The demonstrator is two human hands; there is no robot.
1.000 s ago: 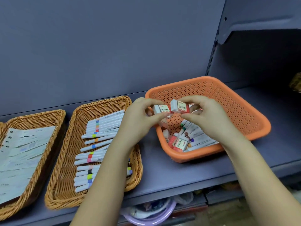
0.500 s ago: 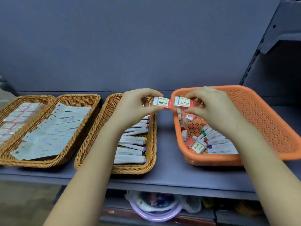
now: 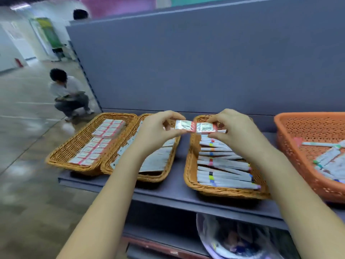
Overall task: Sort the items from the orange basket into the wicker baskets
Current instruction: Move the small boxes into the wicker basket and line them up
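The left hand (image 3: 155, 130) pinches one small wrapped eraser (image 3: 184, 126) between thumb and curled fingers, and the right hand (image 3: 234, 130) pinches a second eraser (image 3: 206, 127) the same way. The two erasers, each marked "2B" with a red end, meet end to end in the air, above the gap between the middle wicker basket (image 3: 149, 176) and the right wicker basket (image 3: 188, 165).

On the grey shelf (image 3: 177, 195) three wicker baskets stand in a row. The far-left wicker basket (image 3: 74, 146) holds rows of flat erasers in the same white and red wrapping. The middle one, touching it, holds pale paper packets, partly hidden by the left forearm. The right one, a little apart, is filled with white markers (image 3: 222, 165) with coloured bands, lying crosswise.

At the right edge of the view sits the orange basket (image 3: 291, 146), perforated plastic, with more white markers and pale tubes in it; its contents are blurred.

Below the shelf a purple-rimmed bowl (image 3: 205, 240) holds something wrapped in clear plastic. Far left, on the floor beyond the shelving, a person (image 3: 67, 94) in a white top crouches.
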